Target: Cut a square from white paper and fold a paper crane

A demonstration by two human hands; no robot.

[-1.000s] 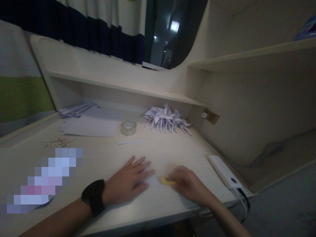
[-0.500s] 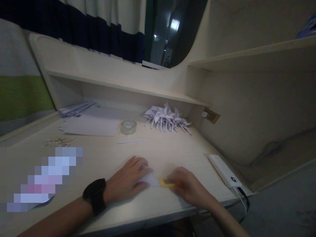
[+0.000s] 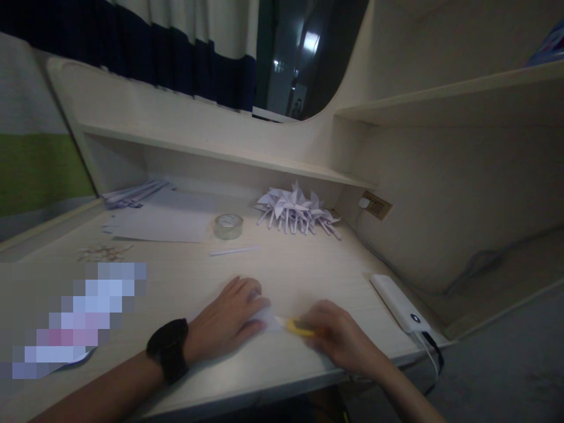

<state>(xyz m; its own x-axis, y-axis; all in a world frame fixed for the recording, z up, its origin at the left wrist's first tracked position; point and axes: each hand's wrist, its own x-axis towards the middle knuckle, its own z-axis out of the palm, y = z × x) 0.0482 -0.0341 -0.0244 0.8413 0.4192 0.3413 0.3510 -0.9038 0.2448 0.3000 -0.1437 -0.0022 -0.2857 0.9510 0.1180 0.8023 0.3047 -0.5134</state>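
A: What are the hands doing?

B: The left hand (image 3: 229, 320), with a black watch (image 3: 170, 349) on its wrist, lies flat with fingers spread a little, pressing down a small sheet of white paper (image 3: 264, 320) on the desk (image 3: 308, 276). The right hand (image 3: 337, 338) is closed around a yellow craft knife (image 3: 295, 326), whose tip rests on the paper just beside the left fingertips.

A: So how far along does the work look?

B: I'd judge it is mid-cut. The blade sits at the paper's edge, but the light is dim, so I cannot tell how much of the sheet is already slit.

A: Anything finished?

B: Beyond the right hand, toward the back wall, there is a pile of folded paper pinwheels (image 3: 297, 211) on sticks. Those look complete, so this seems to be one more in a run.

A: And what is left to use?

B: Beyond the left hand lies a thin white stick (image 3: 233, 251), then a roll of clear tape (image 3: 228, 226). Further left of that are flat sheets (image 3: 158, 226), a bundle of sticks (image 3: 132, 194) and some small scattered bits (image 3: 103, 252). Stock remains, then, and this piece has not yet been folded or mounted.

A: To the right of the hands?

B: A white power bank (image 3: 399, 305) at the desk edge, its cable hanging off.
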